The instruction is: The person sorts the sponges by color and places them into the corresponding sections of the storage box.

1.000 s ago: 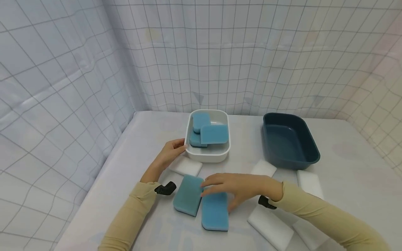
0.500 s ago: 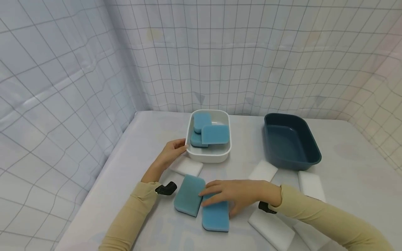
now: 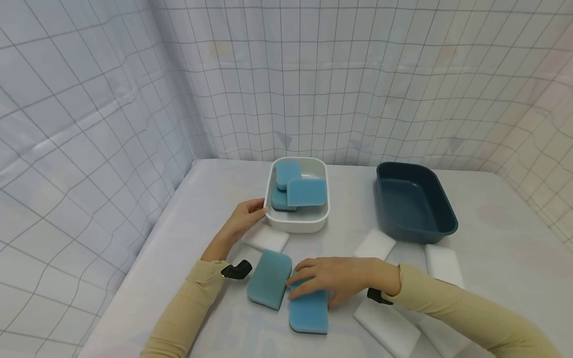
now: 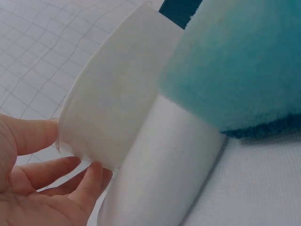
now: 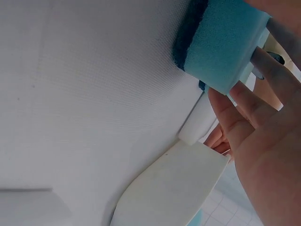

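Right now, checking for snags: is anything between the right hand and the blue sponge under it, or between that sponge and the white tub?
Nothing visible separates the right hand from the blue sponge. Straight toward the white tub, only its near wall stands across; a white pad lies left.

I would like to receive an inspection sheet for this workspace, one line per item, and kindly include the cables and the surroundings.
Surface: white tabletop with faint coloured marks.
Job's things: white bin holding three blue sponges; in front of it, a greener sponge beside a single blue sponge.
Clutter: at least five white blocks scattered about; dark blue bin standing right of the white bin.
Left hand: holds the white bin's edge.
Right hand: grips the single blue sponge, fingers and thumb on opposite sides.
Cables: nothing seen.
Surroundings: white curtain with dark grid lines, behind and at both sides.
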`<action>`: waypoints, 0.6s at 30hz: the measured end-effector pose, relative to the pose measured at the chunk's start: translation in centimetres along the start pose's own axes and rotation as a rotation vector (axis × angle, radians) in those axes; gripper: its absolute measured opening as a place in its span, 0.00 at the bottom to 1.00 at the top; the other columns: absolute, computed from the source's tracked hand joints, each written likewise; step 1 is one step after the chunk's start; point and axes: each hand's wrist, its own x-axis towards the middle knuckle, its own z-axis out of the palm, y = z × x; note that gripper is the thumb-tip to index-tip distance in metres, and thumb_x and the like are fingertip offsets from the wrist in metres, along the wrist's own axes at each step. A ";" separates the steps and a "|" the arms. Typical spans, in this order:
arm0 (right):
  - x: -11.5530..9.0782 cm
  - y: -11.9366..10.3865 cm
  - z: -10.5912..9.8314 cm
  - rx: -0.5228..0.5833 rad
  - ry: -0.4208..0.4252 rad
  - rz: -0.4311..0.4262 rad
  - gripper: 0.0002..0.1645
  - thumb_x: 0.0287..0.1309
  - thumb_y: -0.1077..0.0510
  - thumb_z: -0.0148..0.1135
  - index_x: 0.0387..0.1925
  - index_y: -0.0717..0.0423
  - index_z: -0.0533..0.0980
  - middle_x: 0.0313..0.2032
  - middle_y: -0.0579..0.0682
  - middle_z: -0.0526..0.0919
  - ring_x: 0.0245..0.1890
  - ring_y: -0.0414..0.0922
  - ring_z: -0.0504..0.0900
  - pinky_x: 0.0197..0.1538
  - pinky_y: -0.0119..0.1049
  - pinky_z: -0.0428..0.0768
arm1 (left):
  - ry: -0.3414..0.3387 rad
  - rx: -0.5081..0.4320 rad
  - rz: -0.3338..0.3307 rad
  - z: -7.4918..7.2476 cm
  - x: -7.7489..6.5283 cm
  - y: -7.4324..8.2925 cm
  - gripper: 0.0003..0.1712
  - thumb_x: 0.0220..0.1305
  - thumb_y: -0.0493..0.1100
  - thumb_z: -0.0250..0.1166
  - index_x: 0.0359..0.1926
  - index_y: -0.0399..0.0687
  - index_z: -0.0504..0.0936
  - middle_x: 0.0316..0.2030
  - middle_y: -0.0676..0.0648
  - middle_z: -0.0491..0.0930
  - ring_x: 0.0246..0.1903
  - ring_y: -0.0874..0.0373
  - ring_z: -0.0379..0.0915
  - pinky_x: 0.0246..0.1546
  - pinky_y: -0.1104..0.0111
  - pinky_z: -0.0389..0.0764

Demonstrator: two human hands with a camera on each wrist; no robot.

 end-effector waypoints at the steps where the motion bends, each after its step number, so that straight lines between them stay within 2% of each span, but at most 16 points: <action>1: 0.0 0.0 0.0 0.003 -0.002 0.000 0.44 0.50 0.51 0.69 0.68 0.40 0.60 0.68 0.45 0.63 0.67 0.46 0.63 0.68 0.38 0.68 | -0.001 0.000 0.000 0.0 -0.1 0.0 0.29 0.70 0.39 0.51 0.68 0.32 0.58 0.66 0.32 0.61 0.67 0.41 0.58 0.67 0.51 0.62; 9: 0.0 -0.2 -0.2 -0.007 0.011 0.015 0.40 0.51 0.48 0.68 0.66 0.38 0.63 0.64 0.44 0.69 0.62 0.43 0.66 0.65 0.36 0.70 | -0.002 0.006 -0.006 0.1 -0.2 0.0 0.30 0.70 0.40 0.51 0.68 0.33 0.57 0.66 0.33 0.61 0.67 0.41 0.59 0.67 0.51 0.63; 18: -0.1 -0.2 -0.2 0.006 0.037 0.016 0.38 0.54 0.42 0.65 0.65 0.38 0.64 0.63 0.44 0.70 0.61 0.42 0.68 0.64 0.35 0.70 | 0.004 -0.011 -0.009 0.1 -0.2 0.1 0.29 0.70 0.40 0.52 0.68 0.33 0.58 0.66 0.33 0.62 0.67 0.41 0.58 0.68 0.51 0.62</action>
